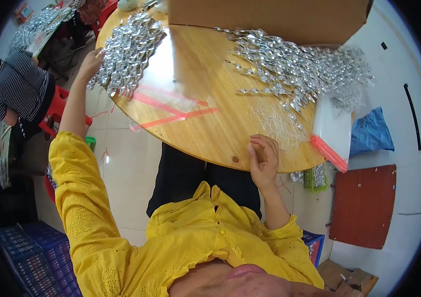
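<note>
At the table's far left lies a thick bundle of silver twisted strips point(128, 52), laid side by side. My left hand point(91, 64) reaches out to the bundle's left edge, its fingers closed on the strips there; the fingertips are partly hidden. My right hand point(265, 161) is at the table's near edge, palm up, its fingers loosely curled and the thumb apart. Nothing shows in it. Just beyond it lies a loose tangle of clear threads point(282, 123). A larger heap of silver twisted strips point(302, 67) spreads over the far right, some ends pointing left.
A cardboard box point(270, 17) stands at the table's point(205, 74) far side. Clear plastic bags with pink-red edges point(161, 106) lie left of centre, and another bag point(333, 131) hangs over the right edge. A blue bag point(372, 131) is beyond it. Other people point(22, 91) sit at the left.
</note>
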The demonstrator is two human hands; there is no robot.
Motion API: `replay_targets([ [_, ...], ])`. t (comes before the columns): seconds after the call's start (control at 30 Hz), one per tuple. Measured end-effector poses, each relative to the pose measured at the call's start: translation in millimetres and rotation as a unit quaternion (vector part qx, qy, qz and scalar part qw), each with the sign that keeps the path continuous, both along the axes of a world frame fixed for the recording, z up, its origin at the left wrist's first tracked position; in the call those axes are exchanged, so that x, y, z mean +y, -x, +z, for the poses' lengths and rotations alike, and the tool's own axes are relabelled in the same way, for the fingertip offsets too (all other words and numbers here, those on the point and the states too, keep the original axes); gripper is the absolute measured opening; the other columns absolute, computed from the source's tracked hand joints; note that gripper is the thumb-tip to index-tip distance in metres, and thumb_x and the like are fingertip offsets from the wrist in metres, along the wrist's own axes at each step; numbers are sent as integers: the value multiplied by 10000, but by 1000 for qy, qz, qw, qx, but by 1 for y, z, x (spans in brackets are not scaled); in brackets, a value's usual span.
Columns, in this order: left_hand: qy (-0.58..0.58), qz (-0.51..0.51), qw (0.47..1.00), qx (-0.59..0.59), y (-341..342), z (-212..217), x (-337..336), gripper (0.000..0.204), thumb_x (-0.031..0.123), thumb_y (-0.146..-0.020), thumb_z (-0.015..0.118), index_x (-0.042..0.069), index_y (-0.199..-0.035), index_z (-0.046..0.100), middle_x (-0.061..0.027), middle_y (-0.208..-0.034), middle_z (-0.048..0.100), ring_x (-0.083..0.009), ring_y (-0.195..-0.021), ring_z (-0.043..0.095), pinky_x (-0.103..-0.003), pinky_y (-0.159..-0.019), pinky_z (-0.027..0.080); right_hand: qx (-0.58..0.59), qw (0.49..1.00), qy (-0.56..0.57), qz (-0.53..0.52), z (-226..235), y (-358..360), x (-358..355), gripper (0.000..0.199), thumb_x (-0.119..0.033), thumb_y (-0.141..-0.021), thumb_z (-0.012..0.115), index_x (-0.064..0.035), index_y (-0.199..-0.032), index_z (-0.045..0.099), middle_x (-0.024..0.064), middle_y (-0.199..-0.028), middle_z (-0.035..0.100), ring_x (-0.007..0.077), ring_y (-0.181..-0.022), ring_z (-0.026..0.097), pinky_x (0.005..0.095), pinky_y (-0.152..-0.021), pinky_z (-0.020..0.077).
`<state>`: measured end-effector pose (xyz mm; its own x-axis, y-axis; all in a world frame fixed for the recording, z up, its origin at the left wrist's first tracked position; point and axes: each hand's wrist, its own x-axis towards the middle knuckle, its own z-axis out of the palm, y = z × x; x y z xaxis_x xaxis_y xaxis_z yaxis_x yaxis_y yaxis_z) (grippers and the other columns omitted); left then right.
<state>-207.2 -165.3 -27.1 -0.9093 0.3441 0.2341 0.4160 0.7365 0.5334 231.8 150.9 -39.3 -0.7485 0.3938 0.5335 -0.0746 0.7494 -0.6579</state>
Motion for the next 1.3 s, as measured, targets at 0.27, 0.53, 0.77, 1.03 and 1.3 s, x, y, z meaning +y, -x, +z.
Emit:
replay_targets([
  [0.27, -161, -48, 986, -13, -43, 23, -3, 394, 218, -838, 451, -49, -1125, 407, -140, -1101, 475, -167, -986, 468, -238, -843, 337, 34, 981, 157, -105, 7, -15, 32, 114, -56, -738, 565, -6, -838, 544, 34, -767, 514, 104, -702, 438, 200, -642, 346],
  [0.53, -132, -150, 968, 151, -150, 44, 30, 276, 85, -798, 489, 17, -1065, 478, -93, -1087, 485, -184, -1012, 450, -268, -850, 337, -87, 994, -63, 33, 16, 27, 50, 80, -117, -670, 627, -72, -731, 601, 29, -690, 495, 155, -677, 443, 264, -638, 339],
  [0.77, -87, -280, 955, 38, -258, 51, 85, 249, 51, -760, 519, 31, -1008, 521, -100, -1060, 478, -225, -1008, 442, -296, -865, 319, -234, 969, -81, 9, 4, 52, 52, 138, -226, -633, 643, -110, -706, 626, 30, -721, 487, 201, -776, 425, 335, -708, 277],
  [1.03, -118, -325, 938, 39, -259, 38, 139, 196, 102, -744, 554, 26, -924, 552, -87, -966, 510, -240, -924, 458, -309, -786, 374, -122, 991, 1, 49, 24, 54, 67, 104, -184, -755, 535, -97, -810, 525, 24, -838, 508, 175, -803, 446, 316, -768, 321],
  [1.3, -117, -335, 932, 77, -243, 15, 223, 269, 189, -718, 575, 28, -932, 553, -137, -935, 526, -295, -893, 472, -349, -774, 384, 320, 811, 450, 193, 141, -12, 74, 100, -154, -844, 416, -55, -847, 413, 47, -717, 462, 129, -640, 430, 227, -619, 375],
])
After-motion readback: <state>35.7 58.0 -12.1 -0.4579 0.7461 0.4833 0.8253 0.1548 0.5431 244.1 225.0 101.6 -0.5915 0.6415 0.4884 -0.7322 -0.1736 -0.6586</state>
